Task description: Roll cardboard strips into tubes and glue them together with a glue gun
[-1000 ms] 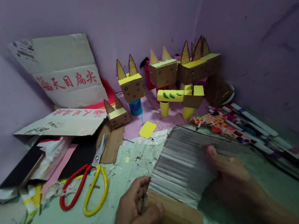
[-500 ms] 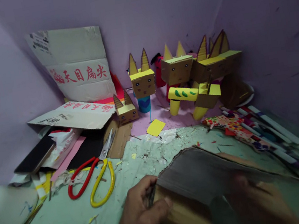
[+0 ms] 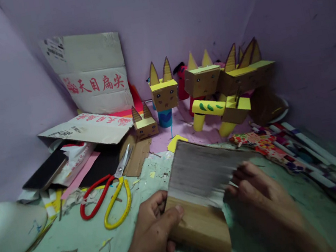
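Note:
A folded piece of cardboard (image 3: 201, 230) is held low in front of me. Its near part is plain brown, and its far part is a grey, ridged face that tilts up. My left hand (image 3: 159, 226) grips its left edge, thumb on top of the brown part and fingers beneath. At the right edge of the grey face, my right hand (image 3: 259, 192) has its fingers curled in around the cardboard, slightly blurred. A yellow paper piece (image 3: 172, 144) lies just beyond, partly covered. Scissors (image 3: 119, 179) with one red and one yellow handle lie left of my hands, blades apart.
Cardboard figures with pointed ears (image 3: 165, 94) stand along the back, beside a yellow tube-bodied animal (image 3: 208, 107). Printed white cardboard (image 3: 97, 86) leans on the wall. A white bottle (image 3: 14, 229) lies at left. Markers (image 3: 305, 139) and flowered paper (image 3: 259, 145) lie at right. Scraps litter the table.
The cardboard has turned and tilted, so its grey face now stands more upright and extends less to the right. My right hand has moved slightly up along its right side. My left hand keeps its hold.

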`<state>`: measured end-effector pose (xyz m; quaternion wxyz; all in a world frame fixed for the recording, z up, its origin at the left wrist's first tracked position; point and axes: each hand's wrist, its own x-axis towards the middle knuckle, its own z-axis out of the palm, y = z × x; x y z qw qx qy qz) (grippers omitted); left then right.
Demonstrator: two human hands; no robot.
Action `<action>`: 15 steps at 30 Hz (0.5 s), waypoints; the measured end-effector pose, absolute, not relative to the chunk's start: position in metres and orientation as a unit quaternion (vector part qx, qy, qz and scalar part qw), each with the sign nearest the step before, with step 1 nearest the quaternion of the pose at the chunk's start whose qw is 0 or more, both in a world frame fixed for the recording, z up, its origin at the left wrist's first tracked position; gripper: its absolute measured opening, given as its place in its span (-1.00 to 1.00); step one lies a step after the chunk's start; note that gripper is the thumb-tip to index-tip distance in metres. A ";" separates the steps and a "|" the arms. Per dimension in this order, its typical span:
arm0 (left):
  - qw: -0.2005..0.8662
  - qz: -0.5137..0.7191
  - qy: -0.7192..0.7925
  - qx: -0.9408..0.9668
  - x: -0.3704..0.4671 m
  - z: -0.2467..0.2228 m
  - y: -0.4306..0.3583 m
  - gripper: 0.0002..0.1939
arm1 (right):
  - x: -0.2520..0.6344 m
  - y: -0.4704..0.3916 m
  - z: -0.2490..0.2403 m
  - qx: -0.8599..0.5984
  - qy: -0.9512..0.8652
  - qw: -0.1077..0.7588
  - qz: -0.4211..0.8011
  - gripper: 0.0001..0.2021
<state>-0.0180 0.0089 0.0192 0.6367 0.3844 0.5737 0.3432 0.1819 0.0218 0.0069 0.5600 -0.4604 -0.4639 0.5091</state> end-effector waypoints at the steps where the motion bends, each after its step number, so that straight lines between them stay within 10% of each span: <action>1: 0.635 0.360 0.573 0.372 -0.018 0.019 0.010 -0.70 | 0.182 0.021 0.006 -0.458 -0.470 0.558 0.508 -0.75; 8: 0.622 0.406 0.566 0.358 -0.018 0.011 0.010 -0.59 | 0.172 0.009 0.007 -0.398 -0.665 0.448 0.446 -0.36; 15: 0.644 0.378 0.552 0.371 -0.016 0.012 0.006 -0.55 | 0.169 0.015 0.004 -0.408 -0.698 0.459 0.369 -0.60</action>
